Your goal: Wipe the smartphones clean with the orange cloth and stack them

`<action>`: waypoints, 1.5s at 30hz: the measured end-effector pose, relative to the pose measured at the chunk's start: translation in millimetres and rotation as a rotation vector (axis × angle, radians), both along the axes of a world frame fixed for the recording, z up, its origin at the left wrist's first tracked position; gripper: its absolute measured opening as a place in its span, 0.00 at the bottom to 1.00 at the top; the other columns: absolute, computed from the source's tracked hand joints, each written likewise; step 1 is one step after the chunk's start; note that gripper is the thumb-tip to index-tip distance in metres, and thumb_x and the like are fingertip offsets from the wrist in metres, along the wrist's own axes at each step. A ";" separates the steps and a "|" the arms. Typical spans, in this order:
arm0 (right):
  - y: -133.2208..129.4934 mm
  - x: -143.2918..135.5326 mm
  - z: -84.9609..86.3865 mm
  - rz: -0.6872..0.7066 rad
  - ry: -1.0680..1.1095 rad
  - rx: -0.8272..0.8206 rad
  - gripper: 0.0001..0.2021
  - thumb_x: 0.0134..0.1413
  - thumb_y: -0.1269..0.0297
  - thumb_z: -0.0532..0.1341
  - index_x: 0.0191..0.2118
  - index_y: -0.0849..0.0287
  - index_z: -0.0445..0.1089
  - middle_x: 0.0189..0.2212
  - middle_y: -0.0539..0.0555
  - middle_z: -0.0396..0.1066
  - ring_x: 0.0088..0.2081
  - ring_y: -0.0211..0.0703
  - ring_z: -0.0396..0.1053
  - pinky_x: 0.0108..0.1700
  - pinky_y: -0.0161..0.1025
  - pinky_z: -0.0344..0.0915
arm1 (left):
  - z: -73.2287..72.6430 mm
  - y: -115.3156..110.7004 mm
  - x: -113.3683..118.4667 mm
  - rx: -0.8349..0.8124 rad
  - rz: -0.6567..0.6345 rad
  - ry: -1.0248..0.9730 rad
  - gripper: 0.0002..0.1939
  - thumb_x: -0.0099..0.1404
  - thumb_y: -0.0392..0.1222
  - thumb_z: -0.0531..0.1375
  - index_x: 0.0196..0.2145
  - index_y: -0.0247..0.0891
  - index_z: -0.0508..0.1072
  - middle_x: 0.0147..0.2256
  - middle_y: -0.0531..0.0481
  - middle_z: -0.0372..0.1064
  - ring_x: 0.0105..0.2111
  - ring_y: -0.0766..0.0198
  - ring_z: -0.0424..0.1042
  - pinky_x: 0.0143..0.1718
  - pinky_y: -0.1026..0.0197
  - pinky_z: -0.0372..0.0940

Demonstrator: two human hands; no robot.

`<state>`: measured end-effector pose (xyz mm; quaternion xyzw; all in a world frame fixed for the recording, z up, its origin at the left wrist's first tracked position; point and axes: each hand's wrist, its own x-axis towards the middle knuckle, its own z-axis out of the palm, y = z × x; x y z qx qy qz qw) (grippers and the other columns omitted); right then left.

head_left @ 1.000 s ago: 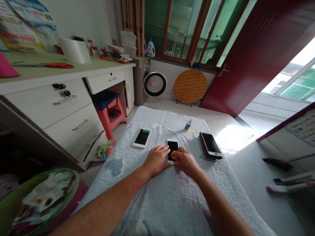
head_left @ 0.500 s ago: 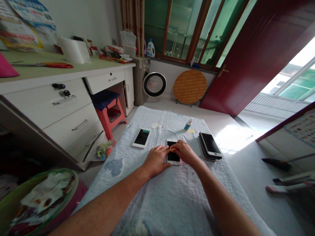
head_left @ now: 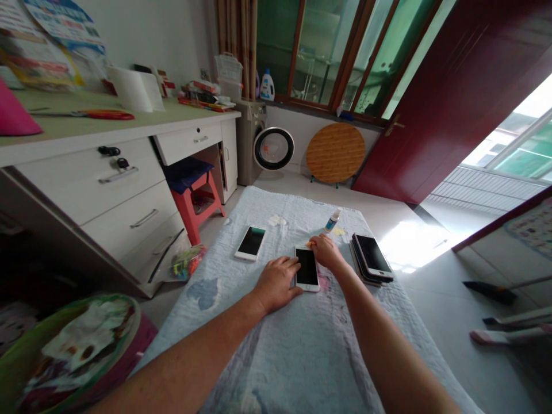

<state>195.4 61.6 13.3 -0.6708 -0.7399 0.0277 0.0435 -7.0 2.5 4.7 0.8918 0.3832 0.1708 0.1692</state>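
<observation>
A white-framed smartphone (head_left: 307,273) with a dark screen lies face up on the cloth-covered surface. My left hand (head_left: 278,282) rests flat along its left edge, fingers stretched, fingertips touching the screen's side and thumb by the lower corner. My right hand (head_left: 325,250) is closed at the phone's top edge, pinching a small orange cloth (head_left: 310,244) that is mostly hidden by the fingers. Left of my hands lies another white smartphone (head_left: 250,242), also face up. Beyond my right hand stands a small spray bottle (head_left: 333,220) with a blue label. A stack of phones (head_left: 373,257) sits to the right.
A pale blue patterned cloth (head_left: 276,356) covers the work surface. A desk with drawers (head_left: 129,195) and a red stool (head_left: 198,201) stand at the left, with a waste bin (head_left: 142,328) near the front. Behind are a washing machine (head_left: 248,144) and a round wooden tabletop (head_left: 335,152).
My right hand has slid the orange cloth from the middle of the screen up to the phone's top edge. My left hand stays at the phone's left side.
</observation>
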 end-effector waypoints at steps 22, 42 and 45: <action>24.7 -36.0 24.1 0.159 -0.050 -0.170 0.15 0.58 0.73 0.53 0.41 0.64 0.77 0.40 0.63 0.76 0.42 0.46 0.73 0.41 0.35 0.63 | -3.8 -1.5 -0.1 0.023 0.014 0.011 0.28 0.59 0.50 0.64 0.55 0.38 0.67 0.59 0.43 0.63 0.57 0.48 0.61 0.57 0.47 0.58; -16.5 14.9 10.3 -0.007 0.126 -0.148 0.14 0.55 0.69 0.52 0.34 0.64 0.77 0.29 0.55 0.75 0.32 0.38 0.68 0.32 0.31 0.55 | -1.7 -2.4 -0.4 -0.013 0.025 0.007 0.31 0.59 0.53 0.63 0.57 0.37 0.66 0.61 0.42 0.61 0.60 0.47 0.58 0.59 0.46 0.56; -33.1 14.0 9.8 -0.003 0.159 -0.124 0.14 0.54 0.69 0.53 0.35 0.64 0.76 0.31 0.56 0.75 0.34 0.39 0.68 0.35 0.31 0.56 | -1.4 -2.1 -0.1 -0.016 0.028 0.007 0.31 0.59 0.53 0.63 0.57 0.38 0.66 0.61 0.42 0.61 0.60 0.47 0.58 0.59 0.46 0.55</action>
